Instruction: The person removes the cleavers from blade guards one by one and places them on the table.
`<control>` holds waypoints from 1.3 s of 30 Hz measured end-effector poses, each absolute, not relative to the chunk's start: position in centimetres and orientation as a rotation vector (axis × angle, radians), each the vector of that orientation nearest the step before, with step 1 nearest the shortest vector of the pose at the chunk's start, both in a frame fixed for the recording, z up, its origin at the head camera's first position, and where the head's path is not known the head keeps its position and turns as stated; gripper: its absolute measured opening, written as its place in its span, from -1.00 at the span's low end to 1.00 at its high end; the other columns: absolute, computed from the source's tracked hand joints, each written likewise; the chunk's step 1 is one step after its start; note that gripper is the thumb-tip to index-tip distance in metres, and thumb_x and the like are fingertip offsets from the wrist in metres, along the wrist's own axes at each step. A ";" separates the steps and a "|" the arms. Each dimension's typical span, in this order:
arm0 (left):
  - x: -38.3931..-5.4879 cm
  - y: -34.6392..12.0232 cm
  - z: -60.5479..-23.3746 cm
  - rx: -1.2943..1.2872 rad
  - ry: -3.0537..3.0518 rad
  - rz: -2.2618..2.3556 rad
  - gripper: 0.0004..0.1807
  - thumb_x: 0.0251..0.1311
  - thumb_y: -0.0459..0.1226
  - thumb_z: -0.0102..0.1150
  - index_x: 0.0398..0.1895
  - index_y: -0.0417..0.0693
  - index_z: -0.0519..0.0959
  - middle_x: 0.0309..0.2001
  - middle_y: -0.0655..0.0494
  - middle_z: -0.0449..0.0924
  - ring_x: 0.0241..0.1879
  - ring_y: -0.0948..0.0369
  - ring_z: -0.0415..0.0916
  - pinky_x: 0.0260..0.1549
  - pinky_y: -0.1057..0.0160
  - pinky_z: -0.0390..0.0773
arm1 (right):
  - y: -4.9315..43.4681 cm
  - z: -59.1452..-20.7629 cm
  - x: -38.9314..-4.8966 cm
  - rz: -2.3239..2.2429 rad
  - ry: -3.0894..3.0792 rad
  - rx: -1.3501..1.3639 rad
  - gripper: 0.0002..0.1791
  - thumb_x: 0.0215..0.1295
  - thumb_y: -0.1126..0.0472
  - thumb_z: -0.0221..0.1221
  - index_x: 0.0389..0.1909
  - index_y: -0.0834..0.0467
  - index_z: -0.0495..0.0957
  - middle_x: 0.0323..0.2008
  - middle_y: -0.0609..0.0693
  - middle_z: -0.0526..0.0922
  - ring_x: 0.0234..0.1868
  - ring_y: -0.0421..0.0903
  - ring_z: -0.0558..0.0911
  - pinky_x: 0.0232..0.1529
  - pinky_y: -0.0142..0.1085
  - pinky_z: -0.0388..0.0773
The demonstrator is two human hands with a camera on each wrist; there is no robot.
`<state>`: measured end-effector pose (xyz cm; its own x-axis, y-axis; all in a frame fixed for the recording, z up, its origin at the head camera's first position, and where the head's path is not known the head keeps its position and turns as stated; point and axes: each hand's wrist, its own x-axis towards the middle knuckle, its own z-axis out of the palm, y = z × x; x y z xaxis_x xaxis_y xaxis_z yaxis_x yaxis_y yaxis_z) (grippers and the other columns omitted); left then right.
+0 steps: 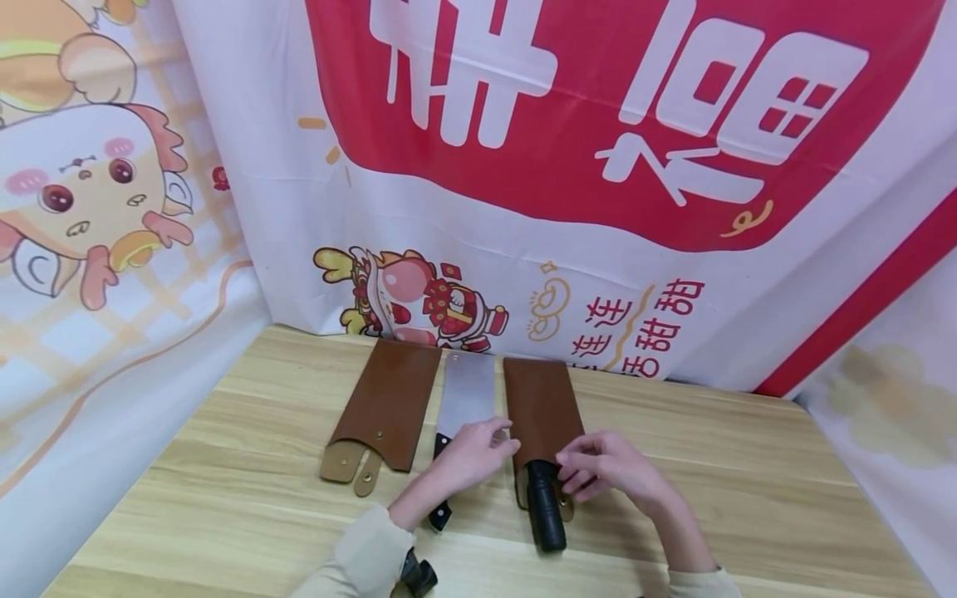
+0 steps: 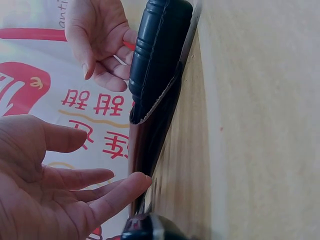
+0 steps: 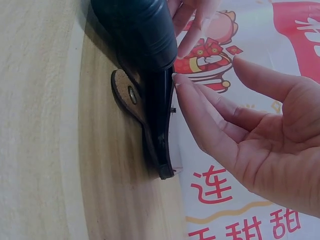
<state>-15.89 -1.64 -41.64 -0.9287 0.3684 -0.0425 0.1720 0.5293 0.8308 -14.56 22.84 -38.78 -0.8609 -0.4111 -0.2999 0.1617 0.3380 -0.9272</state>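
A brown leather sheath [image 1: 542,407] lies on the table with a black knife handle [image 1: 547,507] sticking out of its near end; the blade is hidden inside. My left hand [image 1: 474,453] hovers left of this sheath with fingers loosely spread, holding nothing. Below it lies a cleaver [image 1: 469,390] with a bare metal blade, its black handle partly covered by the hand. To the right of the sheathed knife is my right hand [image 1: 609,465], fingers gently bent and gripping nothing. Its fingertips [image 3: 182,90] are close to the sheath's edge; whether they touch, I cannot tell.
Left of the cleaver, a second brown sheath [image 1: 392,399] lies flat, its strap [image 1: 366,473] loose at the near end. The wooden table [image 1: 247,465] ends at a printed cloth [image 1: 523,274] hanging behind it. A black wrist device [image 1: 419,573] sits by the left sleeve.
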 end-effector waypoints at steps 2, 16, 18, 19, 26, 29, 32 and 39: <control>-15.9 -1.6 -41.7 0.448 2.543 1.359 -0.48 0.48 -0.16 0.17 0.34 -0.34 0.49 0.14 -0.24 0.64 0.15 -0.13 0.60 0.14 -0.16 0.57 | 22.8 -38.9 -14.6 -1.550 2.111 -0.224 -0.60 0.47 0.18 0.22 0.00 0.51 0.56 -0.28 0.21 0.72 -0.24 0.15 0.76 -0.22 -0.04 0.76; -15.9 -1.3 -42.1 0.443 2.552 1.384 -0.47 0.45 -0.17 0.20 0.30 -0.40 0.50 0.08 -0.23 0.68 0.17 -0.12 0.59 0.18 -0.14 0.54 | 22.4 -39.6 -14.4 -1.500 2.081 -0.254 -0.68 0.43 0.23 0.23 -0.08 0.47 0.59 -0.33 0.18 0.71 -0.30 0.07 0.76 -0.28 -0.09 0.76; -15.9 -1.3 -42.1 0.441 2.553 1.386 -0.47 0.44 -0.18 0.21 0.30 -0.41 0.50 0.08 -0.24 0.68 0.17 -0.12 0.59 0.18 -0.14 0.54 | 22.3 -39.7 -14.3 -1.495 2.077 -0.258 -0.69 0.44 0.23 0.22 -0.09 0.47 0.60 -0.34 0.17 0.71 -0.31 0.07 0.75 -0.28 -0.09 0.76; -15.9 -1.3 -42.1 0.440 2.553 1.385 -0.47 0.44 -0.18 0.21 0.29 -0.41 0.50 0.08 -0.24 0.68 0.17 -0.13 0.59 0.18 -0.14 0.54 | 22.2 -39.7 -14.4 -1.490 2.076 -0.258 -0.70 0.44 0.23 0.22 -0.11 0.46 0.60 -0.35 0.17 0.71 -0.31 0.07 0.75 -0.28 -0.09 0.76; -15.9 -1.3 -42.3 0.424 2.536 1.388 -0.48 0.46 -0.19 0.19 0.30 -0.41 0.49 0.11 -0.25 0.66 0.18 -0.13 0.58 0.16 -0.14 0.56 | 22.1 -40.2 -14.4 -1.464 2.064 -0.269 -0.74 0.42 0.24 0.23 -0.15 0.43 0.64 -0.42 0.22 0.72 -0.41 0.04 0.74 -0.33 -0.08 0.76; -15.9 -1.2 -42.4 0.420 2.537 1.383 -0.49 0.47 -0.19 0.19 0.30 -0.40 0.50 0.12 -0.26 0.65 0.17 -0.14 0.58 0.15 -0.15 0.57 | 22.1 -40.3 -14.4 -1.453 2.057 -0.276 -0.74 0.42 0.24 0.24 -0.17 0.42 0.64 -0.43 0.22 0.72 -0.43 0.02 0.74 -0.35 -0.08 0.76; -15.8 -1.1 -42.6 0.420 2.544 1.376 -0.50 0.46 -0.20 0.19 0.29 -0.39 0.51 0.11 -0.26 0.65 0.16 -0.13 0.59 0.13 -0.16 0.58 | 22.1 -40.5 -14.3 -1.441 2.054 -0.283 -0.75 0.41 0.24 0.26 -0.22 0.42 0.65 -0.45 0.20 0.72 -0.45 0.01 0.74 -0.37 -0.09 0.76; -15.8 -1.0 -42.7 0.409 2.544 1.373 -0.50 0.46 -0.20 0.19 0.29 -0.39 0.51 0.13 -0.25 0.65 0.16 -0.11 0.59 0.14 -0.16 0.57 | 21.8 -40.8 -14.0 -1.420 2.048 -0.295 -0.76 0.40 0.25 0.28 -0.31 0.40 0.65 -0.48 0.15 0.71 -0.51 -0.06 0.70 -0.41 -0.10 0.75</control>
<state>-15.75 -1.02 -42.66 -0.9368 0.3445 -0.0613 0.1378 0.5241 0.8404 -14.04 21.77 -40.77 -0.7817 -0.5079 -0.3619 0.1609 0.3964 -0.9039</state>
